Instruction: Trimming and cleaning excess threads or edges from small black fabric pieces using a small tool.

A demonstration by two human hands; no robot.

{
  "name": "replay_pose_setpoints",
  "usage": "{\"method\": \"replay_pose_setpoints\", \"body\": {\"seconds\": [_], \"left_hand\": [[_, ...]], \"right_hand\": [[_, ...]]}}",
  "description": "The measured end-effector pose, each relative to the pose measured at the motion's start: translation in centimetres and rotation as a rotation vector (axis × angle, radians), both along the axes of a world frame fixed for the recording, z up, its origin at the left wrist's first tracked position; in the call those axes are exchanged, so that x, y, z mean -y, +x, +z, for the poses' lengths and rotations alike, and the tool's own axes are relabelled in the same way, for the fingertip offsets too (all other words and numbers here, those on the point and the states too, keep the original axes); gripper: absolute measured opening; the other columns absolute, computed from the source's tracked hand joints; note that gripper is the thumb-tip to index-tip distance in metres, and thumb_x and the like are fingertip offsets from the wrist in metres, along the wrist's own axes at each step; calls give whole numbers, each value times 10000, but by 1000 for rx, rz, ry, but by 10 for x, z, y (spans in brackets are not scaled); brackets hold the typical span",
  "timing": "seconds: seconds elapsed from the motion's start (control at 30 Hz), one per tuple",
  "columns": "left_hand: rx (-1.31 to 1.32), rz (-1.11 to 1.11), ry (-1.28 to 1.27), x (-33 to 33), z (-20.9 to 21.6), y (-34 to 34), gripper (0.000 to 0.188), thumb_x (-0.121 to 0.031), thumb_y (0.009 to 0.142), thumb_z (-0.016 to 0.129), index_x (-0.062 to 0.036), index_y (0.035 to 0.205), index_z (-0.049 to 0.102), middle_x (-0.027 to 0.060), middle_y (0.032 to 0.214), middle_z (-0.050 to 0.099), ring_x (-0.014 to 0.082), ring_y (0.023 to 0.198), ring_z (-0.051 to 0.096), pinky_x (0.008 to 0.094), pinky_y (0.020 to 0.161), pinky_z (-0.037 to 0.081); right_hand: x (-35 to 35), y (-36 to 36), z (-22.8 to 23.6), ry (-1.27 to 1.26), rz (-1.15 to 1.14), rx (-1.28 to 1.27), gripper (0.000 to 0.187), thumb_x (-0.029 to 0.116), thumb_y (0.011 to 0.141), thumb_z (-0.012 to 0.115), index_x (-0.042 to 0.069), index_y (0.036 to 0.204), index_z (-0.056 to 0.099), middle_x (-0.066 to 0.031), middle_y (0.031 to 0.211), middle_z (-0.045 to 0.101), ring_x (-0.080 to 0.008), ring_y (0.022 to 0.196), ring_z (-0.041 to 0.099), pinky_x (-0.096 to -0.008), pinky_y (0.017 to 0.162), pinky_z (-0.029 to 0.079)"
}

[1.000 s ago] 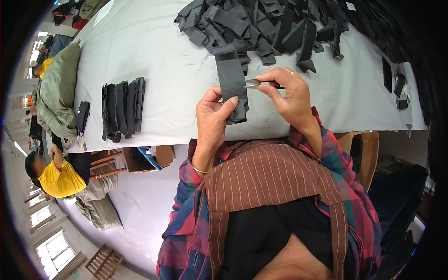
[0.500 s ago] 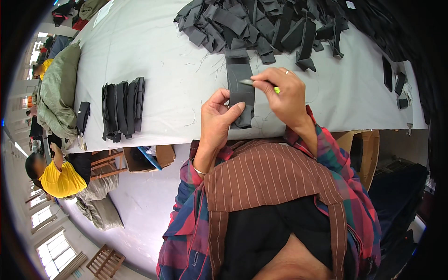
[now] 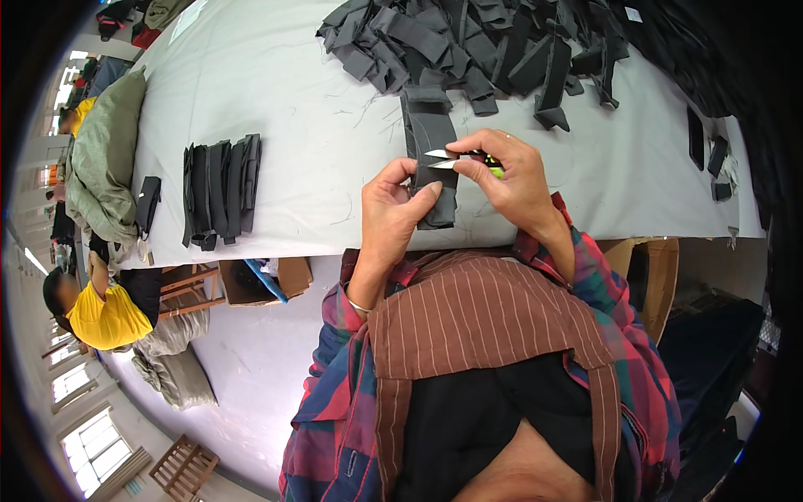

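Snips [image 3: 443,164] have spread — right hand [image 3: 512,171] curled round them, left hand [image 3: 391,201] pinching the near half of the dark strip [image 3: 425,130] — keep it taut.

A dk grey cloth strip [image 3: 430,124] is held lengthwise by the L hand [image 3: 391,205], far end folded over, near end pinched. Small scissors [image 3: 443,164] w/ metal blades, blk & yellow-green handle are gripped by the R hand [image 3: 512,171], blades parted, tips pointed L over the strip's mid.
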State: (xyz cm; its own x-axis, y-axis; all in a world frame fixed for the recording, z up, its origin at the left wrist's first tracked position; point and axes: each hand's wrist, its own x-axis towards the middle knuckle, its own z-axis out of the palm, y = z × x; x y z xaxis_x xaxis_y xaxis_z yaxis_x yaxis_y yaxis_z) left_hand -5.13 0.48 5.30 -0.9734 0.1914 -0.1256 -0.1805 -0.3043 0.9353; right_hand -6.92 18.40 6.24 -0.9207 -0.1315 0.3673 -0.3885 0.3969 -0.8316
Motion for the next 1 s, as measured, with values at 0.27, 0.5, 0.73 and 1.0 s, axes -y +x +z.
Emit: {"method": "replay_pose_setpoints", "body": {"seconds": [0.27, 0.5, 0.73, 1.0], "left_hand": [[29, -28, -36, -1, -1, 0, 142, 53, 816, 646, 23, 949, 608, 3, 858, 617, 39, 723, 566, 183, 613, 472], [118, -75, -42, 1, -2, 0, 140, 35, 802, 663, 9, 927, 607, -16, 841, 611, 13, 663, 523, 172, 568, 434], [-366, 125, -725, 0, -3, -5, 153, 21, 733, 651, 16, 847, 549, 28, 764, 501, 98, 623, 467, 249, 554, 399], [-393, 85, -815, -3, 4, -6, 168, 24, 695, 644, 31, 826, 539, 130, 776, 506, 272, 664, 510, 345, 607, 425]], "right_hand": [[1, -2, -1, 136, 16, -182, 117, 166, 750, 738, 111, 832, 675, -3, 708, 636, -179, 609, 548, -307, 598, 390], [-7, -3, -3, 230, -4, -226, 127, 180, 743, 743, 122, 826, 666, 8, 687, 620, -176, 598, 525, -309, 599, 365], [1, -3, -2, 186, -8, -214, 148, 183, 747, 739, 124, 859, 663, 13, 740, 637, -175, 624, 544, -305, 611, 377], [-1, -4, -7, 189, 25, -188, 127, 174, 761, 730, 116, 853, 664, 0, 744, 643, -193, 603, 542, -311, 604, 390]]}}
